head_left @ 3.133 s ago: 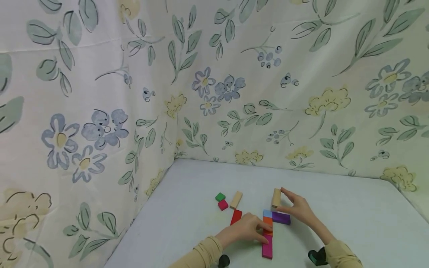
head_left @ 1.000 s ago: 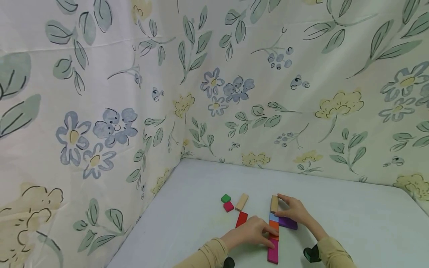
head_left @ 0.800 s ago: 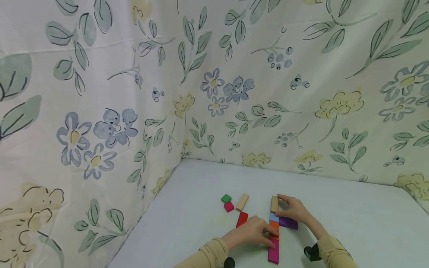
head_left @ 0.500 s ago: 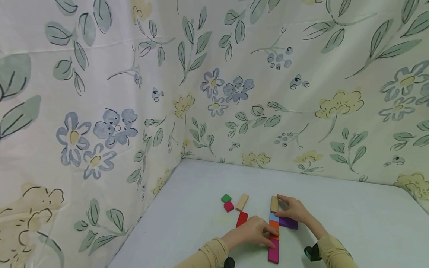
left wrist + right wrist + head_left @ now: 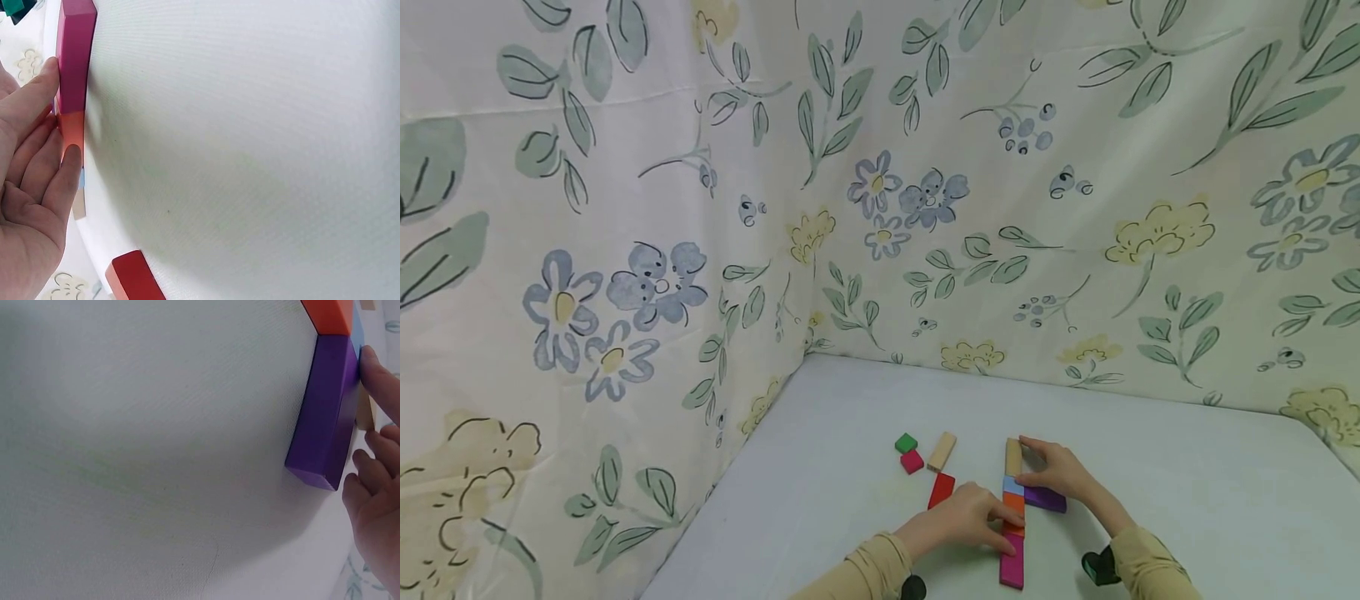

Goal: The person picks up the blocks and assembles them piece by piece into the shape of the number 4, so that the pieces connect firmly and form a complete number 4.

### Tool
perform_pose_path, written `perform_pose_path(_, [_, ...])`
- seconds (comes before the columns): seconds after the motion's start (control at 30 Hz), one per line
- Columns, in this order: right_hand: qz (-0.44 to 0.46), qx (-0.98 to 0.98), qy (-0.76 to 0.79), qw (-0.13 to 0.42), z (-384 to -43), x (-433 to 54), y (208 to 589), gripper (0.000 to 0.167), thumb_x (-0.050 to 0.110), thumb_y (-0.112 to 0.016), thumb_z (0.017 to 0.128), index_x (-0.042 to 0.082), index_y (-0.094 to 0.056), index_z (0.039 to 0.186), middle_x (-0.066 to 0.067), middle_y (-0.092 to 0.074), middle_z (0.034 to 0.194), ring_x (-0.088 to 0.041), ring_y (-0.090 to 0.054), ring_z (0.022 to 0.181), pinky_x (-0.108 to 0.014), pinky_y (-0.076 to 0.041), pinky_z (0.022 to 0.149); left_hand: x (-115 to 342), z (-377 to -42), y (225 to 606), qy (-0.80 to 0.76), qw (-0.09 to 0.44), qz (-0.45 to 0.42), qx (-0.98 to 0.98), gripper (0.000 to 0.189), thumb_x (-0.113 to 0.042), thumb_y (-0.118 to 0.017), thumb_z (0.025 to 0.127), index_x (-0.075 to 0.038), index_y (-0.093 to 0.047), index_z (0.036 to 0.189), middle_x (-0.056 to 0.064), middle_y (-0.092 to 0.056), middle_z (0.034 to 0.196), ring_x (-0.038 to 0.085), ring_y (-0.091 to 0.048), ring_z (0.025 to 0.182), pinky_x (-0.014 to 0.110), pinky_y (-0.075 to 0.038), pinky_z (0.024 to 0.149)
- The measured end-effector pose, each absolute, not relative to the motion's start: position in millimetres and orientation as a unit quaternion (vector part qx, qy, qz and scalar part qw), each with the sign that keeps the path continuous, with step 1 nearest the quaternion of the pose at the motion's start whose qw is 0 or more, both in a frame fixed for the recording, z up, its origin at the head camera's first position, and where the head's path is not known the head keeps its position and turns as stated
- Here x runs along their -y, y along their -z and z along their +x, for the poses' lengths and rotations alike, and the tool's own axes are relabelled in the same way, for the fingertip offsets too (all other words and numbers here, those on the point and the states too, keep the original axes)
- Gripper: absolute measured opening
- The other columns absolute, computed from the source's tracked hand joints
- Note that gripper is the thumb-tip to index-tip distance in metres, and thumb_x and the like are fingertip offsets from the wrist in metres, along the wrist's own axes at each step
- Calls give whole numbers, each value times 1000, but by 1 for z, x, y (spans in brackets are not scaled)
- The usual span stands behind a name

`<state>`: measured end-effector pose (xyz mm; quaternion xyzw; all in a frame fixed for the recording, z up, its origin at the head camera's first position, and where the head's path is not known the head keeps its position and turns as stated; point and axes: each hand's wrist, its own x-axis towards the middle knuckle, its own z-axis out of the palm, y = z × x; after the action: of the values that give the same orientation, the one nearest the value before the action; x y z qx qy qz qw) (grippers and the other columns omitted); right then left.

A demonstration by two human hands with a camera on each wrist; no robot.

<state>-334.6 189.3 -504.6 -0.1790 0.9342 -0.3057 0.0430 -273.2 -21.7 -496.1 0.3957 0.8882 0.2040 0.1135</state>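
Note:
My right hand (image 5: 1060, 472) has its forefinger at the far end of a plain wooden block (image 5: 1014, 456) and its thumb by the near end. That block lies end-on against a light blue block (image 5: 1012, 485). Nearer in the same row come an orange block (image 5: 1012, 503) and a magenta block (image 5: 1012, 571). A purple block (image 5: 1047, 499) juts out to the right of the row; its top and side show in the right wrist view. My left hand (image 5: 966, 515) rests on the row, thumb at the magenta block and fingers on the orange one, partly covering it.
Left of the row lie a red block (image 5: 942, 491), partly behind the left hand, and another wooden block (image 5: 942, 452). A crimson piece (image 5: 912, 462) and a green piece (image 5: 906, 443) sit farther left. Floral cloth (image 5: 925, 275) hangs behind the white table (image 5: 1195, 475).
From about three seconds ago, my right hand has brought the wooden block nearer and into line against the blue block. Over the last second both hands have stayed almost still.

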Motion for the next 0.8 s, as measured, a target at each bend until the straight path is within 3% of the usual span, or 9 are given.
perform_pose_path(0.57, [-158,-935,316,31,-323,-190,506,74,34,-75,79,-6,-47,134,-29,-50,134,-47,-46,124,-56,-41,98,20,-272,494,-212,117,395,-886,36,-35,-73,82,-26,-69,117,-18,-70,106,-7,-39,67,9,-33,60])
perform_pose_path(0.8, [-146,-932,333,13,-315,-190,509,65,34,-72,83,-3,-52,132,-26,-55,131,-45,-50,121,-54,-44,95,21,-274,497,-207,116,396,-887,37,-37,-72,82,-27,-68,118,-19,-70,103,-6,-36,65,10,-32,59])
